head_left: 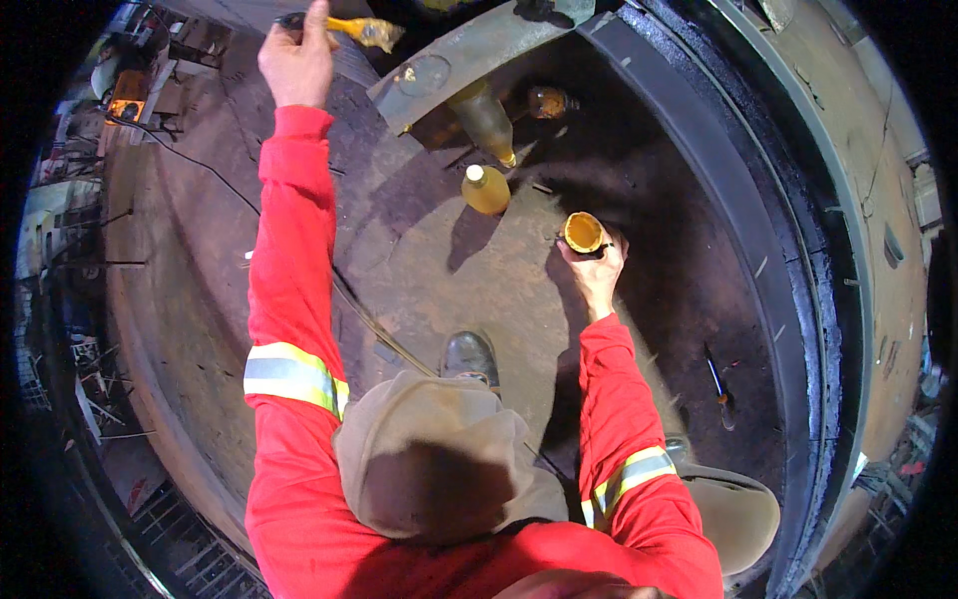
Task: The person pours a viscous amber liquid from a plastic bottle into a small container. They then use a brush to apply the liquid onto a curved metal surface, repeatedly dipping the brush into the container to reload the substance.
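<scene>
At the upper left my left hand (299,68) is closed on a paintbrush (367,33) with a yellow body, its tip pointing right beside a grey metal plate (454,55). Lower and to the right, my right hand (605,268) grips a small cup (569,226) with orange-yellow contents. Its fingers wrap round the side and hide part of the wall. A bottle of yellowish liquid (486,196) with a pale cap stands left of the cup. Behind it are a clear, tapered bottle-like container (485,125) and a brown-stained jar (547,102).
A curved dark metal rim (738,200) sweeps down the right side. On the floor near it lies a screwdriver-like tool (718,379). A black cable (210,170) crosses at left, near an orange box (127,98). My boot (470,354) rests on the brownish surface.
</scene>
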A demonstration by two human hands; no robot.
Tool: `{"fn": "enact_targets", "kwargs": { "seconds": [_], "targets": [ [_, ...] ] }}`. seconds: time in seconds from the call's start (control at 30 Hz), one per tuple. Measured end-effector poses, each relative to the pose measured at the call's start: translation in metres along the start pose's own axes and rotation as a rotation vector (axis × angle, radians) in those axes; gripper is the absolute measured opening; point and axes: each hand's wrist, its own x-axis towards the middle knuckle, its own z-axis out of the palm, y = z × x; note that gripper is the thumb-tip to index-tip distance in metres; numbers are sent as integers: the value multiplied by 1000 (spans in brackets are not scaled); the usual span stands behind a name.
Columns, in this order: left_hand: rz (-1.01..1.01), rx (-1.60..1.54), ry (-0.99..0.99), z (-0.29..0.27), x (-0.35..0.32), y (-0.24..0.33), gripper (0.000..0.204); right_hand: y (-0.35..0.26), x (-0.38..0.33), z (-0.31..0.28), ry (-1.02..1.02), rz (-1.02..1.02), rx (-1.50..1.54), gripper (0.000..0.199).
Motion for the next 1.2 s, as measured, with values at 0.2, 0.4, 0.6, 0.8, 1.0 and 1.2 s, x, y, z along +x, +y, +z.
{"fn": "enact_targets", "kwargs": {
  "seconds": [0.2,0.4,0.6,0.8,1.0,1.2],
  "targets": [
    [-108,-267,-27,-17,-2,41,26,0,0,-2,30,119,126,57],
    [-354,-417,-21,-19,-31,36,25,-48,15,-22,119,198,297,58],
    [-484,-663,-289,6,-62,84,34,-83,49,-69,165,112,421,57],
    [-50,-739,-768,14,-79,215,24,-108,90,-143,52,-37,172,67],
    [403,-436,-1188,62,-83,316,24,-103,108,-198,119,-111,295,76],
    [614,-290,-1391,112,-99,393,22,-107,122,-260,118,-174,303,77]
  ]
}}
